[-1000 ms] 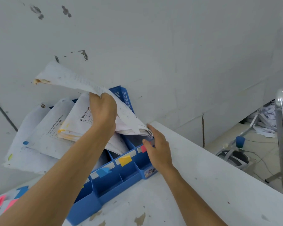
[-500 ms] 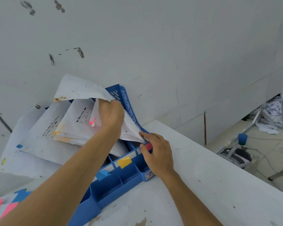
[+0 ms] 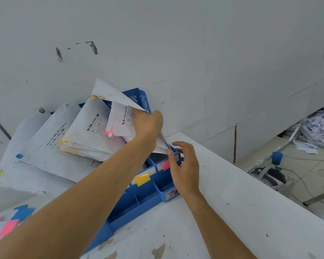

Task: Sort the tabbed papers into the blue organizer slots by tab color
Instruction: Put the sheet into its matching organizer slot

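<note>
While left grip [image 3: 148, 124] clamps the paper [image 3: 116, 96] mid-sheet, its long axis slants down-right into the pink slot [image 3: 157, 157], lower corner touching right grip [image 3: 184, 169], fingers apart.

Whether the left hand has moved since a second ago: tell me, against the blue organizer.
Yes. The left hand, gripping a paper, has shifted right along the blue organizer, toward its pink label.

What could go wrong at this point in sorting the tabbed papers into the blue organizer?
The sheets in the left hand bend sharply; their lower corner at the blue organizer rim may catch and crumple. The filed stacks lean far leftward, so a nudge might spill them.
</note>
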